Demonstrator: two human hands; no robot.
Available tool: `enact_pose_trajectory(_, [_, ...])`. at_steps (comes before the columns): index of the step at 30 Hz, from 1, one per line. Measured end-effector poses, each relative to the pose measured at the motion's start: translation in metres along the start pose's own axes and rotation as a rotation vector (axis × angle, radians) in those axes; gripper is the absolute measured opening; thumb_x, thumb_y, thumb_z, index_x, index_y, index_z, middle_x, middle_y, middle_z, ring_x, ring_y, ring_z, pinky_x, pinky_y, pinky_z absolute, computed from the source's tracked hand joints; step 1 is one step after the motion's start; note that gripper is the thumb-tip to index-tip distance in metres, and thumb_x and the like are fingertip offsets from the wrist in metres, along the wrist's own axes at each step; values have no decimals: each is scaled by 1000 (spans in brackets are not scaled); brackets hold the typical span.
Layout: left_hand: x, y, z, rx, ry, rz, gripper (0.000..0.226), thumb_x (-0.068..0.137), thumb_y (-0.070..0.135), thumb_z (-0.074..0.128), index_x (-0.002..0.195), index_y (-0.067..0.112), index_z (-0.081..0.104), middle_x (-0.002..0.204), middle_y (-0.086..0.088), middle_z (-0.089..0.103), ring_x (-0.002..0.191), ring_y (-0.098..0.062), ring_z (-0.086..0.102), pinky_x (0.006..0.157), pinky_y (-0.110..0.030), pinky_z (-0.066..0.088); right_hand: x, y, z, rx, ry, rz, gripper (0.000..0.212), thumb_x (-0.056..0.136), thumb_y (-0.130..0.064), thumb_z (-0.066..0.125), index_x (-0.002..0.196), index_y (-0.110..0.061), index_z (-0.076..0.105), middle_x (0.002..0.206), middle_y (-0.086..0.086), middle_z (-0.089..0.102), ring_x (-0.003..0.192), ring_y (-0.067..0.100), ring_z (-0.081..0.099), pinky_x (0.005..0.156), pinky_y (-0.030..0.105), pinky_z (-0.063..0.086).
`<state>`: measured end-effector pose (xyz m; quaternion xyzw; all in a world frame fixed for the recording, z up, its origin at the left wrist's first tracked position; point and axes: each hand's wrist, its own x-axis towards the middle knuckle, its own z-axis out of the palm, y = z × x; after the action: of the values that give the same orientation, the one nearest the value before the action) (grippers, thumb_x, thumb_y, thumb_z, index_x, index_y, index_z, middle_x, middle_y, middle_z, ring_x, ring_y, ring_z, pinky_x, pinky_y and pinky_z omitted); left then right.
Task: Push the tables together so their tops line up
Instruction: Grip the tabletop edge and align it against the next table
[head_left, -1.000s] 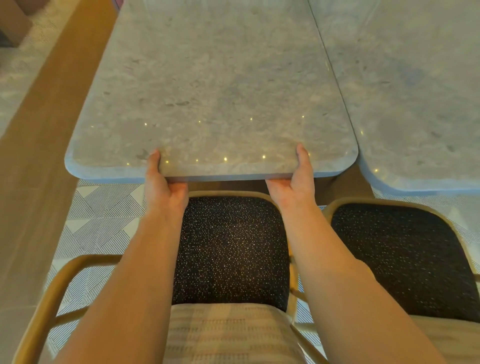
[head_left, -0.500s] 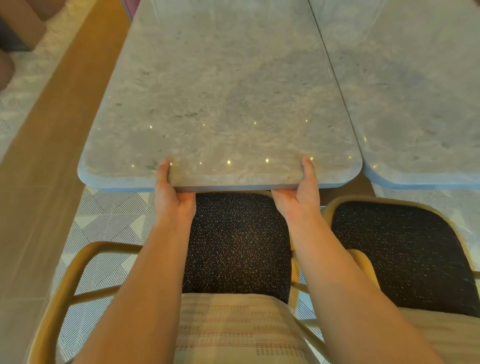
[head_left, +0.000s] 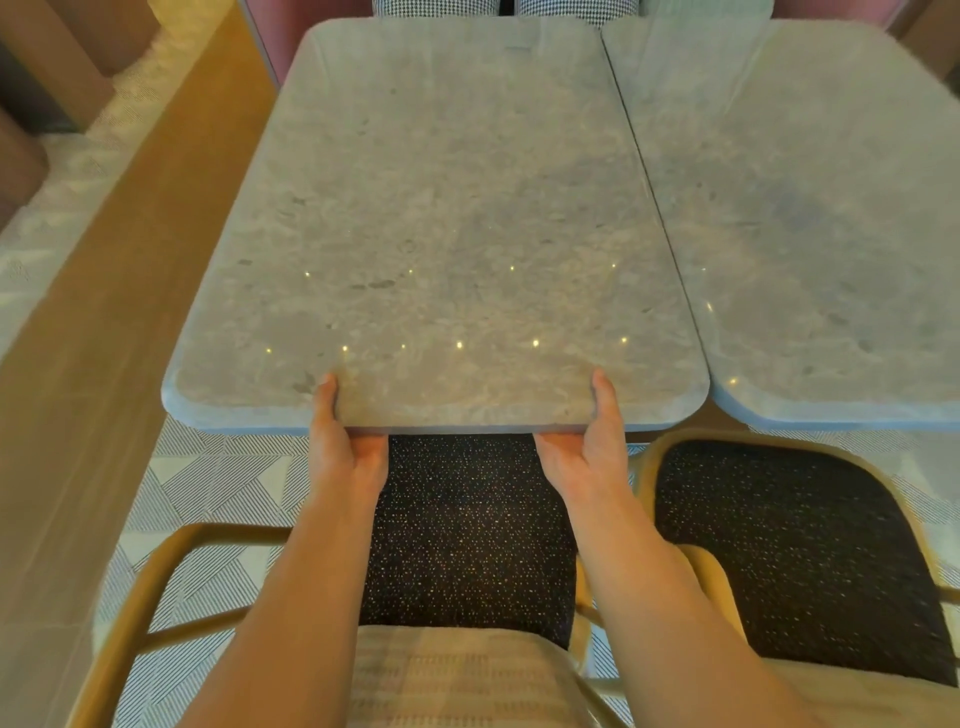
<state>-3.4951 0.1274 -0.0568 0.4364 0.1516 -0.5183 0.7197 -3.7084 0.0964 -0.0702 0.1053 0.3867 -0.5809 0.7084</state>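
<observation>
My left hand (head_left: 344, 441) and right hand (head_left: 589, 447) each clamp the near edge of the left surface (head_left: 441, 208), thumbs on top, fingers hidden beneath, spaced apart, I judge, to steer it evenly. It meets the right surface (head_left: 810, 218) along a thin seam, their near edges almost level; a small nudge may finish the job. Count: two grey stone-look tops, two hands, two chairs with dark speckled seats, the left chair (head_left: 467, 535) between my arms, the right chair (head_left: 789, 551) by its neighbour's near edge

Close below the near table edge (head_left: 249, 425), left chair (head_left: 467, 525) and right chair (head_left: 789, 551); open floor (head_left: 218, 483) leftward.
</observation>
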Motion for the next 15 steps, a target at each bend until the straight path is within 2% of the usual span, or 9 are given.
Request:
enact_pose_trajectory(4, [0,0,1,26,7,16,24,102,26,71,123,17,64,106,-6,84,111,-24,78,103,-43,60,2,1,-2,-8,-8,-13,40,95,-34,76,131,-17,67,116,13,81,102,31,80,88,51,63])
enact_pose_trajectory(7, [-5,-4,4,25,19,4,26,102,32,70,122,17,64,117,-7,82,114,-24,75,109,-42,57,-1,0,-1,-16,-6,-7,40,97,-36,74,132,-18,67,119,12,80,107,29,79,97,49,60])
enact_pose_trajectory(10, [-29,-25,2,75,-8,-92,52,102,43,67,144,15,56,141,-12,68,130,-29,65,118,-48,48,-22,6,-15,-31,-1,45,52,95,-39,73,137,-11,62,128,14,76,121,29,71,105,47,55])
enact_pose_trajectory(12, [-57,-41,0,115,-58,-144,68,102,52,63,157,16,46,152,-13,59,144,-32,54,124,-52,40,-50,10,-29,-70,0,144,64,86,-46,76,132,-3,61,132,19,69,122,33,65,108,49,50])
enact_pose_trajectory(15, [-104,-43,-1,134,-77,-180,81,100,61,60,162,13,38,158,-13,52,149,-38,47,122,-55,40,-96,5,-35,-97,-4,241,76,79,-53,78,131,-1,63,134,23,68,121,37,66,99,48,55])
